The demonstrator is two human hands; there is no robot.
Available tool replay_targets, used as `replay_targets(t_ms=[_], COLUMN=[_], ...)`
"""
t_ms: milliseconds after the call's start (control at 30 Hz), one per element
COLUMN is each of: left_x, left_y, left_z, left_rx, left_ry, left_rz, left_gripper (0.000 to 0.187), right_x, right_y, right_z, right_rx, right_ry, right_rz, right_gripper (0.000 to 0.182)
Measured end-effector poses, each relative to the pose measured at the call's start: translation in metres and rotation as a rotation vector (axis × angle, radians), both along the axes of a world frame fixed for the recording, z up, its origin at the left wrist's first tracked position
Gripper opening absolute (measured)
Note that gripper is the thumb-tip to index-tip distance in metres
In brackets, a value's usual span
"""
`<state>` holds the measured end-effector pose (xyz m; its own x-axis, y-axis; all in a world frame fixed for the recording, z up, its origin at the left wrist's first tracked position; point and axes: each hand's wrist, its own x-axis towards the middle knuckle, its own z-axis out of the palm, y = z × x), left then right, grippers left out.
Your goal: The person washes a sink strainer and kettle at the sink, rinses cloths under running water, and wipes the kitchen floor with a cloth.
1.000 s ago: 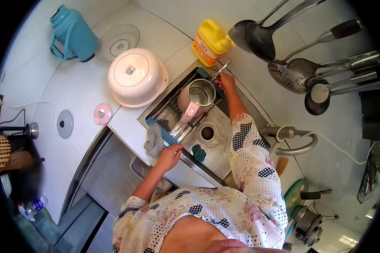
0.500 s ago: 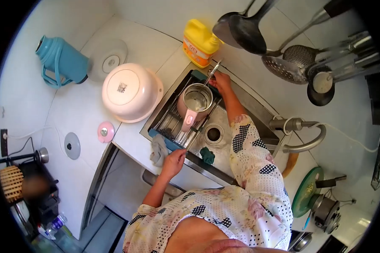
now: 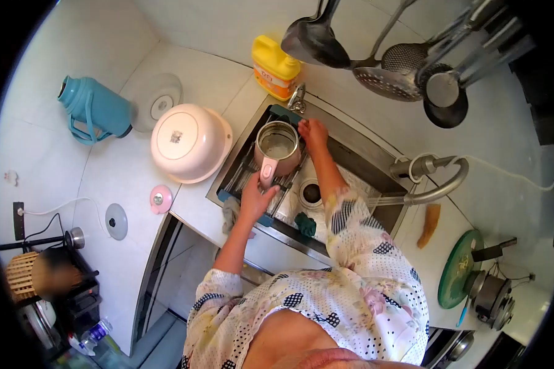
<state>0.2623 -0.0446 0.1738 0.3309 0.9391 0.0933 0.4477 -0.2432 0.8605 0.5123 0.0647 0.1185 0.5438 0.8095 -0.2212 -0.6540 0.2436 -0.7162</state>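
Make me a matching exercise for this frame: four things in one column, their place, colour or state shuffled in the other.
1. Basin
2. Kettle
3. Cloth near the drain
4. Pump bottle

A. Dark green, crumpled in the sink
B. Yellow, with an orange label
C. Open at the top, left hand at its handle
D. Upside down on the counter

Right pairs: 1-D, 2-C, 3-A, 4-B

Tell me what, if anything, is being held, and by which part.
The left hand is at the handle of the pink kettle, but whether it grips it cannot be told. The right hand is beside the kettle, with nothing visible in it.
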Motion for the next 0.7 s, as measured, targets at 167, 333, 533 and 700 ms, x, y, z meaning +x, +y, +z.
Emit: replay_targets(t_ms=[167,333,533,700], left_x=[0.015,0.023,0.034,0.013], left_y=[0.034,0.044,0.031,0.032], left_z=[-0.002,-0.018,-0.036,-0.049], left_rx=[-0.144,-0.116,0.061,0.079], left_ry=[-0.098,-0.206,-0.21,-0.239], left_rz=[-0.118,0.011,0.228,0.357], left_gripper=[0.028,0.025,0.028,0.027], right_x=[-0.013,0.004,0.038,0.029], right_y=[-0.153,-0.316,-0.409,-0.384], right_z=[-0.063,-0.143,-0.107,-0.148], right_rx=[-0.217,-0.523,-0.594,-0.536], right_ry=[-0.339,-0.245,-0.308,-0.488], right_rz=[0.011,0.002,-0.148,0.083], right_gripper=[0.018,0.016,0.018,0.019])
